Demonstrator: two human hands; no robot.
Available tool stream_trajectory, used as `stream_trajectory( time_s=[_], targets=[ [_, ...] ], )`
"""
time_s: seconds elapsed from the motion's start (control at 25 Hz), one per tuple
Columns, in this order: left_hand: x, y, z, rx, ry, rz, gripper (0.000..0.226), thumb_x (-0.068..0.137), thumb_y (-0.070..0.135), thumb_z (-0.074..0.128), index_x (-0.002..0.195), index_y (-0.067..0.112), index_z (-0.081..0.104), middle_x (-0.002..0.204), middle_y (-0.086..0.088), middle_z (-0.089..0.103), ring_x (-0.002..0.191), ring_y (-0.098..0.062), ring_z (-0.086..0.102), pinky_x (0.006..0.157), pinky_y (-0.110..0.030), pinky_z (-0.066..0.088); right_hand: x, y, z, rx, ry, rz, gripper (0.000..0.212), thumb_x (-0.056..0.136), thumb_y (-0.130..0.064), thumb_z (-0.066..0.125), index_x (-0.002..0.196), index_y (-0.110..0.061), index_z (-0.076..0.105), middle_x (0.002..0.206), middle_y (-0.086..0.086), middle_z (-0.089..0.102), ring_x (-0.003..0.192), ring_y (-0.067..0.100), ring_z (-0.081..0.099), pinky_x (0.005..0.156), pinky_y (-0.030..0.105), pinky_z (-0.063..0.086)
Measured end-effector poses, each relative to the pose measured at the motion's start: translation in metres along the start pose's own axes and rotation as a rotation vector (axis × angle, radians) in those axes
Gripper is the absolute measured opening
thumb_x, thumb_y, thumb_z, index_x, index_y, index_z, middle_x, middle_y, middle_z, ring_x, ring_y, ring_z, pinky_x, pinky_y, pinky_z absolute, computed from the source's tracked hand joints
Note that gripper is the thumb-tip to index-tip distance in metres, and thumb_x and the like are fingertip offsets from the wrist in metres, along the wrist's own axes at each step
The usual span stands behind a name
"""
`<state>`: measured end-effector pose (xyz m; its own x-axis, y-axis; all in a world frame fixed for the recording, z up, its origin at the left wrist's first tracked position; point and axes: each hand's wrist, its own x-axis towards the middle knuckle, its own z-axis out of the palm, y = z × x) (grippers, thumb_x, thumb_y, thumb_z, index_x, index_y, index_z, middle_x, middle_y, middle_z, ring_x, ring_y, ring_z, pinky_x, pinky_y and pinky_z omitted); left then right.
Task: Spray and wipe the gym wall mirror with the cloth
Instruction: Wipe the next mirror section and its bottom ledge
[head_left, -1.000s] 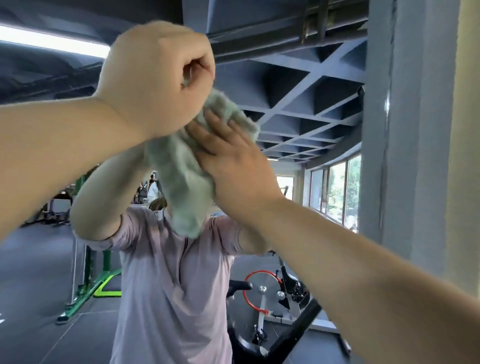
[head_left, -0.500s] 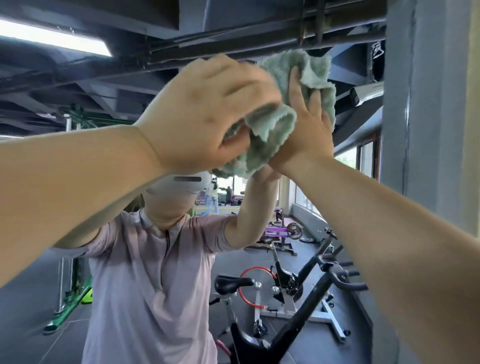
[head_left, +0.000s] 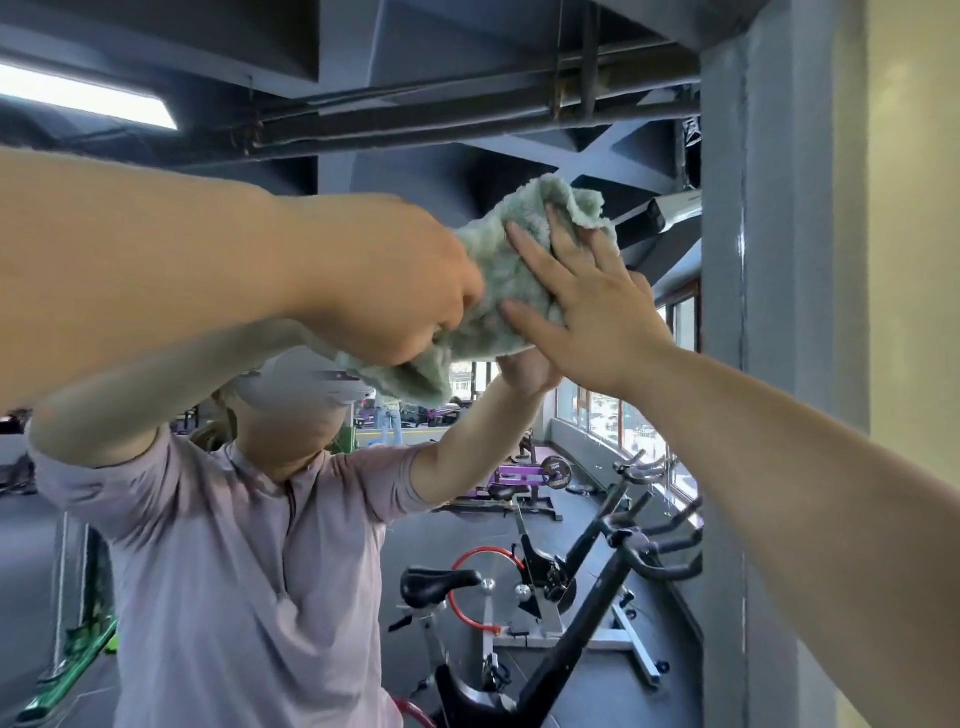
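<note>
Left hand (head_left: 395, 291): fingers curled, clenching the near end of the green cloth (head_left: 511, 270). Right hand (head_left: 597, 317): fingers straight and fanned, palm pressing the far side of the cloth flat against the mirror (head_left: 415, 78). The cloth is bunched between the two hands, one ruffled corner sticking up above the fingertips and a tail hanging under the left fist.

Change: a second ago the cloth drooped long and loose below the grip, covering the reflected face. Half a second ago it was pushed high toward the reflected ceiling beam. Now it sits a little under that beam, more spread out under the right palm. Judgement: a wiping stroke is under way across the upper right part of the glass, close to the grey pillar (head_left: 753, 364) just right of the grip. Glass below the grip likely not yet covered.

No spray bottle in view.

Writing: none readable. A round plate (head_left: 555, 472) on a purple machine reflected far below the grip carries a mark, too small to make out. Exercise bikes (head_left: 519, 571) show no legible brand.
</note>
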<state>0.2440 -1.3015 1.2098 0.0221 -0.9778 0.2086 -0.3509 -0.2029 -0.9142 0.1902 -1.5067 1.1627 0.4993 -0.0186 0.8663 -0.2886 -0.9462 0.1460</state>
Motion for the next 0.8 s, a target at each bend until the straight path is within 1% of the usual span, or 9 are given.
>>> stream_trajectory(
  time_s=[0.12, 0.2, 0.32, 0.4, 0.48, 0.56, 0.64, 0.72, 0.8],
  targets=[
    [0.016, 0.007, -0.015, 0.035, -0.052, -0.305, 0.045, 0.089, 0.054, 0.01, 0.09, 0.028, 0.047, 0.071, 0.004, 0.041, 0.059, -0.012, 0.037, 0.054, -0.03, 0.032, -0.008, 0.017, 0.001, 0.153, 0.154, 0.101, 0.058, 0.097, -0.048, 0.04, 0.151, -0.042, 0.021, 0.159, -0.015, 0.019, 0.139, 0.02, 0.021, 0.114, 0.042, 0.027],
    [0.031, 0.018, -0.018, 0.102, 0.007, -0.437, 0.037, 0.101, 0.039, 0.021, 0.114, 0.019, 0.05, 0.07, 0.002, 0.037, 0.059, -0.014, 0.037, 0.05, -0.03, 0.03, -0.017, 0.015, 0.012, 0.135, 0.193, 0.144, 0.058, 0.097, -0.041, 0.039, 0.152, -0.035, 0.022, 0.159, -0.014, 0.02, 0.138, 0.021, 0.021, 0.114, 0.043, 0.028],
    [0.052, 0.039, 0.002, 0.102, 0.082, -0.652, 0.027, 0.096, 0.01, 0.038, 0.12, 0.002, 0.046, 0.105, -0.016, 0.047, 0.097, -0.032, 0.051, 0.062, -0.036, 0.045, -0.027, 0.011, 0.028, 0.131, 0.214, 0.084, 0.062, 0.092, -0.04, 0.029, 0.152, -0.027, 0.025, 0.159, -0.006, 0.024, 0.14, 0.022, 0.021, 0.116, 0.044, 0.025],
    [0.063, 0.052, 0.018, 0.074, 0.196, -0.772, 0.034, 0.098, 0.022, 0.037, 0.124, 0.001, 0.043, 0.123, -0.023, 0.039, 0.11, -0.036, 0.043, 0.069, -0.037, 0.043, -0.031, 0.017, 0.033, 0.101, 0.225, 0.062, 0.062, 0.092, -0.041, 0.027, 0.151, -0.024, 0.029, 0.157, -0.004, 0.03, 0.14, 0.021, 0.023, 0.115, 0.045, 0.026],
    [0.076, 0.056, 0.033, 0.007, 0.313, -0.834, 0.044, 0.099, 0.035, 0.034, 0.128, 0.004, 0.043, 0.133, -0.023, 0.038, 0.119, -0.038, 0.041, 0.089, -0.044, 0.044, -0.039, 0.027, 0.04, 0.04, 0.227, 0.058, 0.061, 0.093, -0.043, 0.026, 0.15, -0.022, 0.032, 0.154, -0.003, 0.035, 0.138, 0.019, 0.026, 0.113, 0.044, 0.028],
    [0.085, 0.053, 0.046, -0.046, 0.46, -0.819, 0.043, 0.097, 0.037, 0.034, 0.126, 0.01, 0.05, 0.135, -0.023, 0.042, 0.121, -0.039, 0.044, 0.102, -0.049, 0.037, -0.044, 0.033, 0.041, -0.034, 0.195, 0.084, 0.063, 0.095, -0.045, 0.023, 0.152, -0.021, 0.027, 0.156, -0.004, 0.033, 0.141, 0.015, 0.021, 0.113, 0.04, 0.024],
    [0.097, 0.054, 0.051, -0.091, 0.603, -0.673, 0.039, 0.095, 0.034, 0.035, 0.118, 0.014, 0.059, 0.129, -0.02, 0.051, 0.113, -0.037, 0.052, 0.101, -0.048, 0.038, -0.04, 0.047, 0.035, -0.067, 0.145, 0.187, 0.062, 0.098, -0.045, 0.025, 0.154, -0.021, 0.017, 0.16, -0.004, 0.021, 0.146, 0.013, 0.012, 0.116, 0.036, 0.015],
    [0.101, 0.065, 0.052, -0.194, 0.698, -0.505, 0.039, 0.094, 0.035, 0.035, 0.096, 0.013, 0.068, 0.107, -0.01, 0.062, 0.093, -0.03, 0.058, 0.088, -0.042, 0.044, -0.036, 0.052, 0.027, -0.048, 0.138, 0.227, 0.057, 0.1, -0.039, 0.029, 0.153, -0.018, 0.021, 0.161, -0.001, 0.016, 0.147, 0.015, 0.012, 0.116, 0.035, 0.013],
    [0.102, 0.08, 0.049, -0.322, 0.734, -0.437, 0.041, 0.093, 0.038, 0.04, 0.076, 0.012, 0.067, 0.084, -0.002, 0.06, 0.074, -0.022, 0.051, 0.072, -0.037, 0.044, -0.055, 0.053, 0.031, 0.006, 0.174, 0.218, 0.055, 0.098, -0.038, 0.028, 0.145, -0.011, 0.036, 0.157, 0.006, 0.028, 0.143, 0.021, 0.025, 0.114, 0.037, 0.02]
  ],
)
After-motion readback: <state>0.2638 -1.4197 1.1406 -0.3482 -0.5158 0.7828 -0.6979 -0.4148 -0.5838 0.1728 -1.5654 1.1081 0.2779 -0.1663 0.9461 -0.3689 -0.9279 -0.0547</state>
